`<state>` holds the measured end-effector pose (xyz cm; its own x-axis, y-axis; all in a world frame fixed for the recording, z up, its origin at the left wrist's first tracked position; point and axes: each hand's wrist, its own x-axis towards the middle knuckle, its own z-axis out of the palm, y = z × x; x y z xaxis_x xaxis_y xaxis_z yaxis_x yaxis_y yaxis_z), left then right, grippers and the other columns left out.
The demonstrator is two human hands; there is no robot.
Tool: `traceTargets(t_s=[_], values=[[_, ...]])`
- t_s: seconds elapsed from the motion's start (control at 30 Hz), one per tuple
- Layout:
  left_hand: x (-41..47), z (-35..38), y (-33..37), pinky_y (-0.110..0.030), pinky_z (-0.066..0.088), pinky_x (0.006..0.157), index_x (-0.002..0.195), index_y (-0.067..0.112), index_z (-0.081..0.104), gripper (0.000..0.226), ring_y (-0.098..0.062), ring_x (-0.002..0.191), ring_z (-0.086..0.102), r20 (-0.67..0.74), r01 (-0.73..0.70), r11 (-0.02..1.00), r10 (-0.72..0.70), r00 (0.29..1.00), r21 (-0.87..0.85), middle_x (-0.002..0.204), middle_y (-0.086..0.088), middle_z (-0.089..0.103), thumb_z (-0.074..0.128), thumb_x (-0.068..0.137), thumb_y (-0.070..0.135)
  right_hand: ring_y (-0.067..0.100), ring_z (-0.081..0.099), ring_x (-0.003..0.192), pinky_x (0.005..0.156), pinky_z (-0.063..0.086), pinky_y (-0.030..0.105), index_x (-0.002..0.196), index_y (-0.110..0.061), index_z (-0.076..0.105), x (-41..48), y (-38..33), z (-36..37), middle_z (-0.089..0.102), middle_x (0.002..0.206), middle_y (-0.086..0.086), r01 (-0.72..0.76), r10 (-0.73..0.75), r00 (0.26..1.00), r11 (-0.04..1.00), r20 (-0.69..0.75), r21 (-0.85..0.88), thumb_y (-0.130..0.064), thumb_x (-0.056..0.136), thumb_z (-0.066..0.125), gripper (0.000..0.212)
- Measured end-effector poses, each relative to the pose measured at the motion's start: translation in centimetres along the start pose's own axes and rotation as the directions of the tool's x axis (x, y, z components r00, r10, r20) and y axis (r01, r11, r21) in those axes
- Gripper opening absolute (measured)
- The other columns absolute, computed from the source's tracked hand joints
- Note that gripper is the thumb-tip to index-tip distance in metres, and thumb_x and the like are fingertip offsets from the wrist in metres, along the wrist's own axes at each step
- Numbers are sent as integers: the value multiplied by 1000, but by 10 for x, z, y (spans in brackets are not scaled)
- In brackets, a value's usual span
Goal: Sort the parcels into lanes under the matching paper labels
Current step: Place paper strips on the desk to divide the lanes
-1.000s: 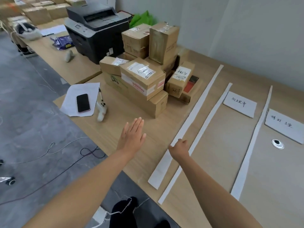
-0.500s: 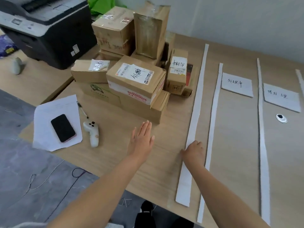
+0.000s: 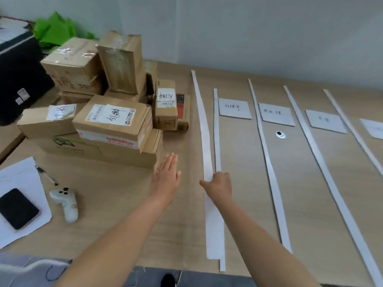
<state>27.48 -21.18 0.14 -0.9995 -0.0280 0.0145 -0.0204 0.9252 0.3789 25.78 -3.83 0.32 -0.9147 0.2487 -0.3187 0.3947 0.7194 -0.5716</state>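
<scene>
While taped parcels (image 3: pixel 112 121) sit stacked, left hand (image 3: pixel 165 177) spreads flat, right hand (image 3: pixel 219 186) curls on paper strip (image 3: pixel 204 129), grip unclear.

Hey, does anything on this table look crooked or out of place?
Yes. The wide white paper strip and the narrow white paper strip beside it, the two leftmost, nearly touch and overlap at their near ends, while the other strips lie well apart. The wide one also bows. The right hand rests on it.
</scene>
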Motion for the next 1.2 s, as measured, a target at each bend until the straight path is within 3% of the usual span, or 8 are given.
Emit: traceTargets(t_s=[0.2, 0.27, 0.4, 0.7, 0.87, 0.97, 1.07, 1.2], values=[[14, -6, 137, -38, 3, 122, 156, 13, 20, 57, -14, 152, 10, -115, -136, 986, 125, 985, -93, 164, -1, 19, 36, 103, 25, 22, 53, 78, 51, 30, 24, 72, -14, 48, -19, 20, -105, 53, 101, 9, 127, -125, 986, 992, -111, 3, -42, 72, 74, 37], [9, 0, 185, -40, 6, 123, 155, 13, 22, 57, -15, 152, 12, -125, -192, 976, 179, 976, -104, 163, -2, 21, 38, 102, 23, 23, 56, 87, 60, 39, 27, 79, -13, 57, -26, 49, -149, 52, 102, 7, 140, -135, 977, 990, -166, 13, -42, 72, 74, 35], [-23, 25, 281, -43, 9, 122, 155, 11, 20, 59, -17, 152, 12, -84, -273, 956, 265, 961, -108, 164, -4, 19, 40, 101, 22, 25, 57, 96, 75, 46, 29, 95, -7, 66, -47, 131, -231, 47, 103, 5, 108, -100, 960, 994, -263, 17, -40, 72, 75, 41], [-95, 82, 488, -42, 6, 122, 153, 12, 26, 56, -16, 151, 15, -108, -442, 889, 432, 896, -116, 161, -2, 25, 43, 100, 21, 26, 55, 102, 73, 44, 30, 102, -5, 64, -85, 349, -410, 41, 104, 3, -40, 20, 922, 998, -386, -45, -37, 76, 76, 43], [-112, 119, 568, -41, 7, 122, 156, 11, 20, 59, -15, 152, 15, -73, -615, 788, 616, 785, 38, 164, -2, 20, 39, 102, 24, 29, 54, 104, 77, 46, 32, 88, -9, 61, -88, 439, -479, 44, 102, 5, -134, 119, 888, 991, -444, -2, -36, 73, 77, 34], [-108, 148, 609, -39, 1, 123, 158, 14, 10, 61, -12, 153, 5, 17, -630, 774, 631, 776, 69, 166, 2, 9, 33, 103, 26, 26, 49, 108, 76, 42, 32, 79, -11, 59, -76, 484, -508, 52, 104, 9, -178, 182, 871, 983, -456, 52, -38, 73, 76, 32], [-102, 185, 648, -39, 0, 123, 159, 15, 7, 61, -11, 153, 1, 60, -642, 764, 639, 767, 65, 166, 3, 5, 30, 104, 27, 26, 54, 99, 67, 40, 29, 66, -15, 56, -54, 523, -530, 56, 100, 10, -213, 243, 864, 970, -440, 117, -39, 72, 76, 32], [-83, 235, 694, -39, -1, 123, 158, 14, 6, 61, -12, 153, 1, 122, -639, 768, 630, 767, 45, 166, 3, 5, 30, 104, 27, 15, 47, 60, 44, 29, 21, 53, -23, 37, -17, 560, -570, 43, 62, -3, -230, 285, 852, 957, -439, 175, -30, 77, 80, 50]])
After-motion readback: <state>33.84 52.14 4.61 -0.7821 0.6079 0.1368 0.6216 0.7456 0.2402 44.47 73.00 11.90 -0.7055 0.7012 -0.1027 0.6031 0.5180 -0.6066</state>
